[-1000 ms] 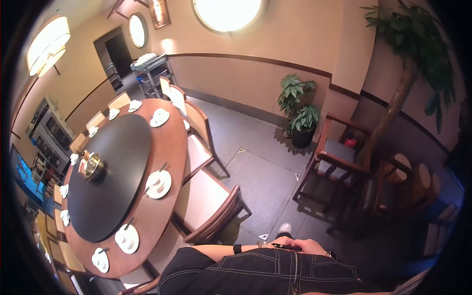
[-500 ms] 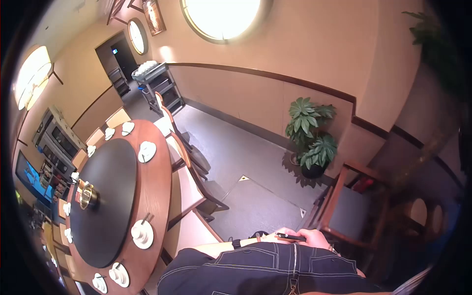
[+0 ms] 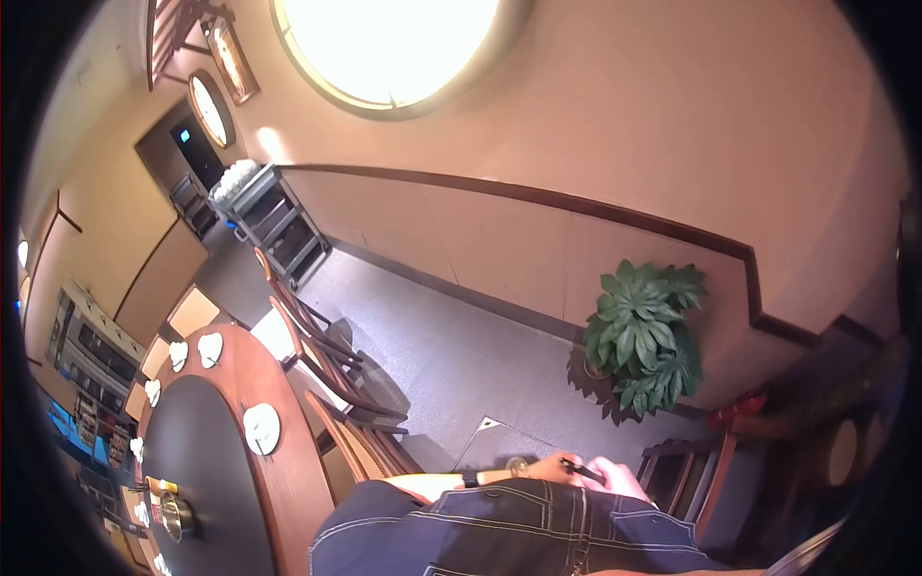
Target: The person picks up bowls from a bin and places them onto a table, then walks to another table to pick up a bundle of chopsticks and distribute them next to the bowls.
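Note:
Low in the view, in front of the dark clothing (image 3: 480, 523) I wear, my two hands are close together. My left hand (image 3: 550, 470), with a black band (image 3: 470, 478) on its wrist, is closed at one end of a slim dark object (image 3: 582, 471). Around its other end is my right hand (image 3: 620, 482), fingers bent. The object's kind is too small to make out, and part of it is hidden by my fingers.
To my left stands a round wooden table (image 3: 294, 480) with a black turntable (image 3: 206, 451), white dishes (image 3: 261, 428) and a gold pot (image 3: 173, 518). Chairs (image 3: 331, 370) line it. A grey trolley (image 3: 288, 226), a potted plant (image 3: 642, 331) and a dark wooden chair (image 3: 706, 480) are along the wall.
My viewpoint has moved forward and turned. The table has slid down and left, while the trolley and plant appear larger. Both hands still hold the slim dark object.

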`<state>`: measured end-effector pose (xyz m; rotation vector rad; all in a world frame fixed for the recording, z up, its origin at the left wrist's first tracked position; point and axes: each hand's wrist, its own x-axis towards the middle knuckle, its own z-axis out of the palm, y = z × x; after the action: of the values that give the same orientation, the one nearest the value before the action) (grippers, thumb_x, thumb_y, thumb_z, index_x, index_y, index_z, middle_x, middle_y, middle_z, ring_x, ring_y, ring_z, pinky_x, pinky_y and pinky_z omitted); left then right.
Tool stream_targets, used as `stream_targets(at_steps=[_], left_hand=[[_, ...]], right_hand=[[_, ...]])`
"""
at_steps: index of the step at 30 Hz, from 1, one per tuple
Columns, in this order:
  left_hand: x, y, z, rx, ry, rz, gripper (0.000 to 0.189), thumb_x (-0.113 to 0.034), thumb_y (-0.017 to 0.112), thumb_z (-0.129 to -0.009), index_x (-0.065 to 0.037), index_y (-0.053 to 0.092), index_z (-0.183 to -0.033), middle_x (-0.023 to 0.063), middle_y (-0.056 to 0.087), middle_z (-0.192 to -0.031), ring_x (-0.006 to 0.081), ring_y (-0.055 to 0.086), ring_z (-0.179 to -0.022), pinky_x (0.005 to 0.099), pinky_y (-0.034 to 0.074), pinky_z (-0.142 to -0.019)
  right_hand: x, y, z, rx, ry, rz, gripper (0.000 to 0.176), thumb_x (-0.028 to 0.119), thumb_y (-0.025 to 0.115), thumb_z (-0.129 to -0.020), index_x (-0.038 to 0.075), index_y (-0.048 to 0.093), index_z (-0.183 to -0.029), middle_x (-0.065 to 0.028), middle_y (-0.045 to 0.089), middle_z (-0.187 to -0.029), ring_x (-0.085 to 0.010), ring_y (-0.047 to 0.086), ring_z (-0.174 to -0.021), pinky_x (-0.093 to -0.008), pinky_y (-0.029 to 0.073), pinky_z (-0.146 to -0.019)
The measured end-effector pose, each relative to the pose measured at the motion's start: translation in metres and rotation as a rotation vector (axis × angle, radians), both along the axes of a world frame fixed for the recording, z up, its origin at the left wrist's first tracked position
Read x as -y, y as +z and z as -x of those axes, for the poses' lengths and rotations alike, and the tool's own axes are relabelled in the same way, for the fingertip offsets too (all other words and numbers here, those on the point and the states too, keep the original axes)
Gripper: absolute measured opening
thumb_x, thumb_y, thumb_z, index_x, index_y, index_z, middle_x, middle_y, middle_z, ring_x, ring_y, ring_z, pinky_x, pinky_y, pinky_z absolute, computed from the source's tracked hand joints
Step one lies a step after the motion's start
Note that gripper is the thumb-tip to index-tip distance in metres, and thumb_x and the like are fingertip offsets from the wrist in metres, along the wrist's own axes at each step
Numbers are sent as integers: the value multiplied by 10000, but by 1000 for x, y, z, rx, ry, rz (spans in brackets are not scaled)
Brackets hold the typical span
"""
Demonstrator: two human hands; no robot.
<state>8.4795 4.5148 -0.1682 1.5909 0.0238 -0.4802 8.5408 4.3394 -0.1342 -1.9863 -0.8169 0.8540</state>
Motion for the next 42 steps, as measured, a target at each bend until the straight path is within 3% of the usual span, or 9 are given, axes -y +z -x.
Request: stream_targets(at_steps=[2, 4, 9, 14, 20, 24, 33, 36, 42], left_hand=[[-62, 0, -9, 59, 1, 315, 196, -185, 685, -681, -69, 527, -672, -61, 469, -580, 42, 416, -570, 225, 336, -490], [-110, 15, -18, 76, 73, 183, 179, -174, 666, -701, -72, 526, -656, -76, 457, -562, 23, 406, -563, 206, 315, -466], [-228, 10, -32, 34, 253, -14, 164, -149, 555, -791, -71, 598, -929, -69, 471, -587, 23, 405, -513, 173, 324, -448], [-347, -9, -33, -102, 560, 616, 247, -111, 505, -819, -59, 521, -1060, -45, 440, -644, 31, 376, -543, 181, 328, -475], [-504, 8, -68, -129, 871, 604, 191, -131, 527, -809, -70, 570, -985, -52, 448, -615, 25, 382, -542, 186, 306, -442], [-592, 48, -85, -75, 950, -7, 160, -169, 512, -821, -42, 540, -727, -49, 421, -561, 34, 356, -508, 210, 277, -428], [-812, -38, -65, 129, 1301, 305, 65, -129, 532, -796, -73, 525, -764, -51, 474, -619, 29, 424, -551, 199, 312, -466], [-911, -13, -65, 80, 1460, 424, 48, -122, 540, -772, -81, 544, -797, -41, 488, -645, 31, 432, -601, 185, 331, -519], [-1115, 16, -41, 228, 1286, -154, 84, -133, 500, -765, -62, 510, -721, -60, 447, -592, 51, 398, -563, 218, 324, -494]], right_hand=[[-65, 25, -20, 101, 82, -16, 257, 283, 616, -710, 104, 499, -853, -106, 576, -685, -307, 579, -650, -349, 443, -571], [-122, 28, -40, 95, 146, -44, 176, 160, 612, -710, 63, 533, -833, -76, 559, -613, -192, 567, -560, -290, 426, -530], [-256, 29, -91, 278, 340, -18, 219, 195, 599, -673, 145, 559, -883, -83, 592, -691, -265, 584, -637, -341, 459, -558], [-410, 20, -132, 358, 581, -251, 161, 186, 618, -655, 151, 579, -807, -59, 575, -629, -240, 572, -565, -320, 450, -495], [-624, 10, -182, 431, 868, -445, 200, 224, 662, -620, 113, 507, -682, -57, 519, -532, -238, 548, -528, -348, 415, -443], [-748, 29, -205, 500, 1092, -391, 218, 230, 667, -606, 86, 521, -682, -84, 550, -571, -261, 559, -546, -344, 432, -484], [-1019, 6, -188, 309, 1391, -291, 338, 360, 679, -640, 82, 509, -727, -78, 538, -569, -257, 553, -525, -309, 420, -473], [-1123, 0, -176, 218, 1365, -366, 332, 375, 653, -656, 98, 485, -726, -83, 519, -548, -263, 529, -496, -327, 395, -447], [-1295, 63, -153, 271, 1239, -301, 235, 246, 642, -683, 73, 486, -717, -92, 519, -572, -257, 531, -520, -304, 391, -463]])
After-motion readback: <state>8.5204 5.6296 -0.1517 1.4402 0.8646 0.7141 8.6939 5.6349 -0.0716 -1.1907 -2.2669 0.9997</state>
